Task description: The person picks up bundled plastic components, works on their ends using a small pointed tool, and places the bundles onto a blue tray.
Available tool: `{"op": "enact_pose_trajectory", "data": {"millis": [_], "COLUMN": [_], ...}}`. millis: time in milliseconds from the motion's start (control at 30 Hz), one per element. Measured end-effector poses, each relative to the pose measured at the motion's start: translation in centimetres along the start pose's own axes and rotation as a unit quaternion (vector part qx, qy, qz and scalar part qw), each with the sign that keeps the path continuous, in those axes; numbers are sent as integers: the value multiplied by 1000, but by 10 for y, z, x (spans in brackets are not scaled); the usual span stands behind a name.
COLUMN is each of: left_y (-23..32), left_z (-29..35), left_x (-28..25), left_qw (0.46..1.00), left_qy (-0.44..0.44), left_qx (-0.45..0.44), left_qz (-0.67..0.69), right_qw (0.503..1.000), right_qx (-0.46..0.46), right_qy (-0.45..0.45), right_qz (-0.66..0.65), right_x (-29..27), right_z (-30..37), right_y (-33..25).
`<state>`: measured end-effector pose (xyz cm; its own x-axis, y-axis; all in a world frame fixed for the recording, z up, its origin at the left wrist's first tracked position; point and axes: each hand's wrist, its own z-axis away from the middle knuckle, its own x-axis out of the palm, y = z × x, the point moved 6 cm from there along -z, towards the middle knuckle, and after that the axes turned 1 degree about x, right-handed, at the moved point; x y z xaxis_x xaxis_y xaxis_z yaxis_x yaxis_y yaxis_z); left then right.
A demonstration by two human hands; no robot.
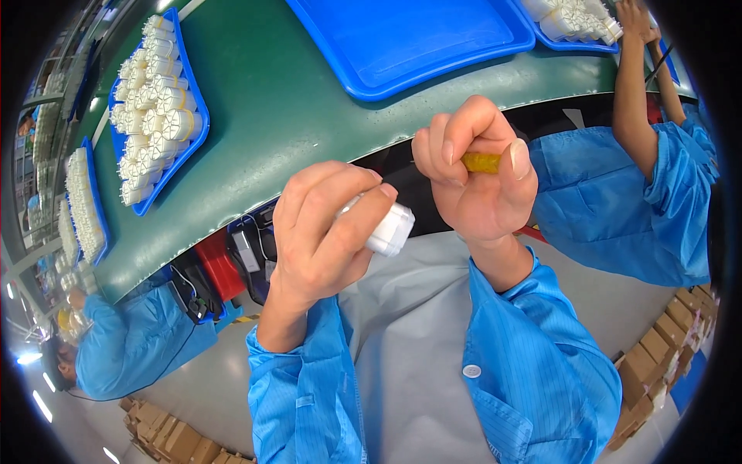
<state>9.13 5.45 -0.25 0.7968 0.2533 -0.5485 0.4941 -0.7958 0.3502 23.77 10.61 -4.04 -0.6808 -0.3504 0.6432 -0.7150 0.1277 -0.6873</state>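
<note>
My left hand (328, 224) is closed around a white, smooth-edged plastic piece (393, 230), whose blocky end sticks out past the fingers toward the right. Most of that piece is hidden by the fingers. Raised just to the right of it, my right hand (481, 174) grips a short yellow, see-through, ridged cylinder (481, 162) between thumb and curled fingers. It looks like a handle, but its far end is covered by the fingers. Both hands are in the air at the table's near edge, apart from each other.
On the green table (255, 116) lie a large blue tray (371, 87) and, at left, a blue tray (199, 104) of white bundles with yellow bands (158, 100). A co-worker in blue (618, 193) stands close at right, another sleeve (147, 340) at left. Cardboard boxes (174, 439) line the floor.
</note>
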Motion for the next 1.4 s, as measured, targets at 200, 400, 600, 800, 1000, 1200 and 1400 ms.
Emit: {"op": "enact_pose_trajectory", "data": {"millis": [200,400,600,800,1000,1200,1400], "left_y": [-5,-16,-20,-23,-21,-12,-5], "left_z": [6,16,23,28,27,21,19], "left_x": [-5,-6,-7,-7,-4,3,10], "left_qw": [989,953,944,934,933,954,958], "left_qy": [-69,-58,-36,-25,-26,-51,-70], "left_qx": [-127,-296,-323,-347,-350,-292,-273], "left_qz": [-29,20,51,79,79,45,57], "right_qw": [1000,1000,1000,1000,1000,982,971], "right_qx": [5,6,7,8,13,-40,-59], "right_qy": [-5,-4,-6,-8,-16,-104,-127], "right_qz": [9,4,8,4,9,-152,-192], "right_x": [0,2,2,3,2,12,23], "right_z": [1,2,2,2,3,1,0], "right_y": [3,3,0,-1,-2,-17,-17]}}
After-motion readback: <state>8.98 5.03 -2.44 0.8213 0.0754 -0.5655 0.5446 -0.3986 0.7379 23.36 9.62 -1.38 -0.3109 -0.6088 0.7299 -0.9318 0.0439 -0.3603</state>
